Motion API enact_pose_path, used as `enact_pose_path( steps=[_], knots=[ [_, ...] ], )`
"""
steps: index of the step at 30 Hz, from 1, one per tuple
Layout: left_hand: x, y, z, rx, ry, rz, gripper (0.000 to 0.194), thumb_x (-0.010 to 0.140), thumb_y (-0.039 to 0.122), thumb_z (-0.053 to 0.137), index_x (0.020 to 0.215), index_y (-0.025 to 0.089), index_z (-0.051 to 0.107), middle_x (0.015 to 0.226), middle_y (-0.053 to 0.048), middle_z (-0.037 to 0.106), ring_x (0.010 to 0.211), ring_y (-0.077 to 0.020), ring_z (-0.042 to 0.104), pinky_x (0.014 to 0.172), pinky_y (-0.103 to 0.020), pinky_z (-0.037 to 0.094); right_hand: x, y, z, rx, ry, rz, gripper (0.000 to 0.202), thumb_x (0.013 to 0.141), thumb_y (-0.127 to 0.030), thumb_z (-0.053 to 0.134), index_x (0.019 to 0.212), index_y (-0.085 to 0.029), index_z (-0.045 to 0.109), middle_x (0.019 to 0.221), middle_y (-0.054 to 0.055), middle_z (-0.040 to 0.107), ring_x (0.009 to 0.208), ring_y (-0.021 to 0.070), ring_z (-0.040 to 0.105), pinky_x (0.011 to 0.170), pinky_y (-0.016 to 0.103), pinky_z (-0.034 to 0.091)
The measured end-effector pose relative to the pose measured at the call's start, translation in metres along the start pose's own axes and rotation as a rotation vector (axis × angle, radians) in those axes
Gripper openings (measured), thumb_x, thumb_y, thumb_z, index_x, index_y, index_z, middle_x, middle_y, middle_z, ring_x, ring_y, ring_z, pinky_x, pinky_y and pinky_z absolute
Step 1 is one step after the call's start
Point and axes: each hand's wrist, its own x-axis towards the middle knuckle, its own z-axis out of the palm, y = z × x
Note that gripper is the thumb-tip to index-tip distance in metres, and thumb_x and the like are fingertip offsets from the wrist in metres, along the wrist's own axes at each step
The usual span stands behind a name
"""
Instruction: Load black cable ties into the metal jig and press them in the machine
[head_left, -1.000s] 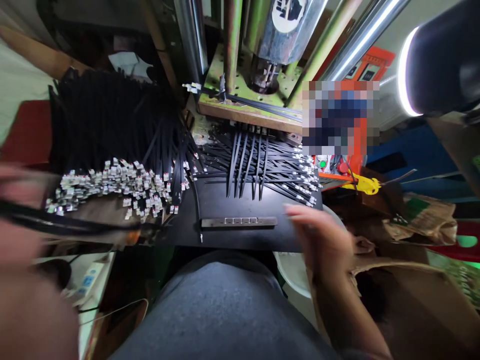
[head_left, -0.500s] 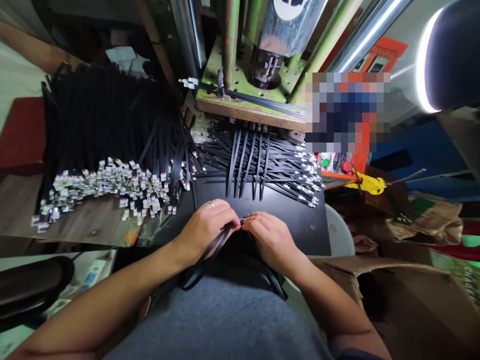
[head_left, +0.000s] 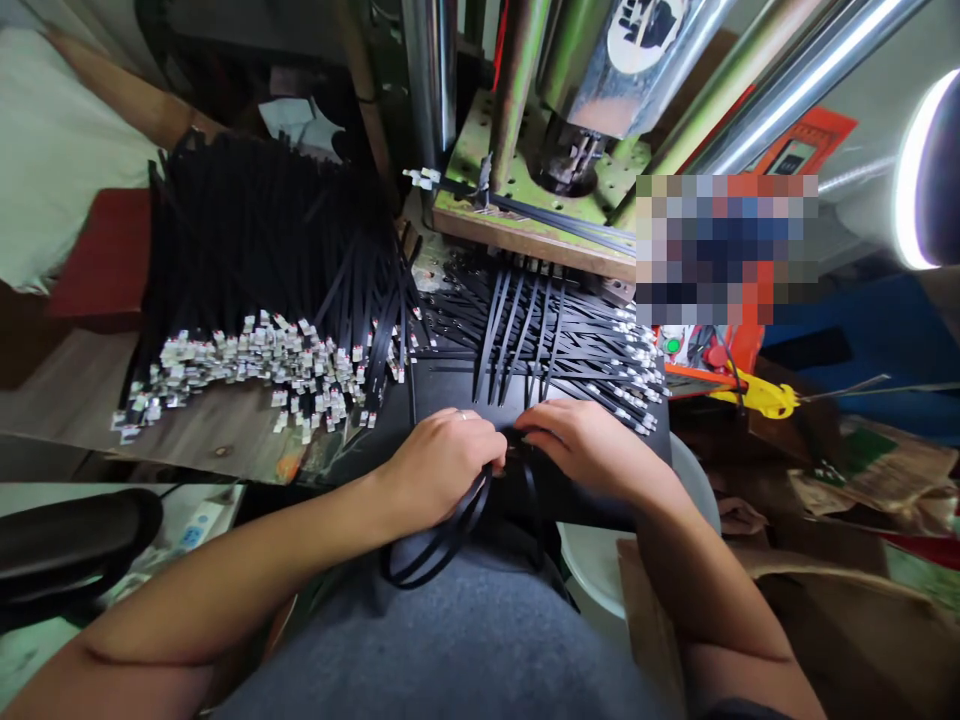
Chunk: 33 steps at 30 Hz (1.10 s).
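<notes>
Black flat straps (head_left: 431, 570) hang in loops from my left hand (head_left: 454, 460), whose fingers are closed round them near my lap. My right hand (head_left: 574, 435) is a little to the right, fingers bent over the front of the black tabletop (head_left: 450, 390); what its fingertips hold, if anything, is too small to tell. Just beyond both hands, several black straps (head_left: 517, 330) lie crosswise over a layer of straps with pale tips (head_left: 637, 385). A big pile of black straps (head_left: 255, 230) with white end pieces (head_left: 277, 350) lies at the left.
A green press (head_left: 480, 150) with metal columns stands behind the straps. Right of it are an orange frame (head_left: 750, 330), a green button (head_left: 673, 345) and a yellow tool (head_left: 772, 397). A bright lamp (head_left: 919, 170) is at the upper right; a cardboard box (head_left: 832, 620) is at the lower right.
My hands, close together before, have moved apart, with my right hand off to the right. The strap loops hang lower from my left hand. The whole view has shifted.
</notes>
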Motion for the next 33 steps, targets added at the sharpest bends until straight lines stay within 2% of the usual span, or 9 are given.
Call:
enact_pose_path(
  steps=[4, 8, 14, 17, 21, 25, 27, 30, 33],
  knots=[
    [-0.005, -0.004, 0.005, -0.085, 0.069, 0.044, 0.013, 0.088, 0.011, 0.054, 0.082, 0.016, 0.065, 0.081, -0.002, 0.066, 0.079, -0.018, 0.06, 0.075, -0.03, 0.045, -0.011, 0.003, 0.007, -0.025, -0.078, -0.026, 0.024, 0.088, -0.014, 0.064, 0.111, -0.018, 0.067, 0.1, 0.007, 0.066, 0.096, 0.022, 0.059, 0.087, 0.036, 0.049],
    [-0.005, -0.012, 0.007, -0.159, 0.108, 0.05, 0.012, 0.087, 0.01, 0.056, 0.081, 0.017, 0.064, 0.082, -0.001, 0.066, 0.08, -0.016, 0.06, 0.077, -0.029, 0.045, -0.028, 0.011, 0.026, 0.067, 0.062, 0.001, 0.032, 0.086, -0.004, 0.061, 0.115, -0.018, 0.062, 0.103, 0.007, 0.061, 0.099, 0.0213, 0.053, 0.089, 0.036, 0.047],
    [0.0, -0.013, 0.003, -0.147, 0.035, -0.014, 0.011, 0.087, 0.013, 0.058, 0.079, 0.017, 0.065, 0.08, -0.001, 0.065, 0.075, -0.0153, 0.06, 0.073, -0.028, 0.046, -0.034, 0.014, 0.049, 0.129, 0.216, -0.053, 0.03, 0.087, -0.001, 0.055, 0.113, -0.015, 0.06, 0.1, 0.008, 0.059, 0.093, 0.0217, 0.049, 0.083, 0.037, 0.046],
    [0.003, -0.004, -0.001, -0.074, -0.017, -0.047, 0.011, 0.086, 0.014, 0.06, 0.078, 0.017, 0.065, 0.078, 0.0, 0.064, 0.073, -0.0163, 0.06, 0.07, -0.029, 0.047, -0.036, 0.013, 0.053, 0.117, 0.261, -0.067, 0.029, 0.087, -0.001, 0.053, 0.112, -0.014, 0.06, 0.099, 0.009, 0.059, 0.092, 0.0221, 0.049, 0.081, 0.037, 0.046],
    [0.008, 0.013, 0.0, 0.159, -0.071, -0.092, 0.015, 0.086, 0.011, 0.056, 0.076, 0.018, 0.065, 0.077, -0.002, 0.063, 0.071, -0.0207, 0.061, 0.067, -0.034, 0.05, -0.036, 0.013, 0.056, 0.112, 0.287, -0.084, 0.027, 0.088, -0.002, 0.052, 0.111, -0.013, 0.06, 0.1, 0.01, 0.059, 0.092, 0.0224, 0.048, 0.081, 0.038, 0.047],
    [0.012, 0.024, 0.006, 0.345, -0.102, -0.101, 0.019, 0.087, 0.009, 0.053, 0.077, 0.017, 0.067, 0.078, -0.004, 0.065, 0.073, -0.0241, 0.063, 0.064, -0.038, 0.053, -0.037, 0.015, 0.054, 0.079, 0.245, -0.09, 0.026, 0.089, -0.003, 0.052, 0.112, -0.013, 0.061, 0.099, 0.01, 0.059, 0.091, 0.0223, 0.048, 0.081, 0.038, 0.048],
    [0.007, 0.021, 0.005, 0.316, -0.094, -0.04, 0.018, 0.089, 0.01, 0.054, 0.083, 0.017, 0.07, 0.083, -0.005, 0.067, 0.076, -0.0227, 0.065, 0.068, -0.037, 0.055, -0.04, 0.017, 0.047, 0.058, 0.182, -0.096, 0.027, 0.089, -0.004, 0.054, 0.114, -0.014, 0.06, 0.1, 0.009, 0.059, 0.093, 0.0223, 0.049, 0.083, 0.038, 0.049],
    [-0.015, 0.004, -0.008, 0.083, 0.017, 0.087, 0.025, 0.094, 0.01, 0.049, 0.104, 0.019, 0.071, 0.099, -0.002, 0.07, 0.09, -0.0148, 0.067, 0.082, -0.028, 0.056, -0.041, 0.019, 0.025, 0.032, 0.092, -0.087, 0.026, 0.09, -0.008, 0.057, 0.115, -0.015, 0.061, 0.1, 0.008, 0.061, 0.095, 0.0213, 0.054, 0.084, 0.036, 0.05],
    [-0.056, -0.024, -0.038, 0.01, 0.321, 0.019, 0.033, 0.094, 0.007, 0.049, 0.116, 0.025, 0.068, 0.115, 0.0, 0.066, 0.102, -0.01, 0.064, 0.091, -0.023, 0.052, -0.022, 0.007, 0.002, -0.026, 0.101, -0.082, 0.019, 0.094, -0.012, 0.054, 0.11, -0.015, 0.064, 0.099, 0.009, 0.063, 0.092, 0.0198, 0.058, 0.082, 0.035, 0.05]
  ],
)
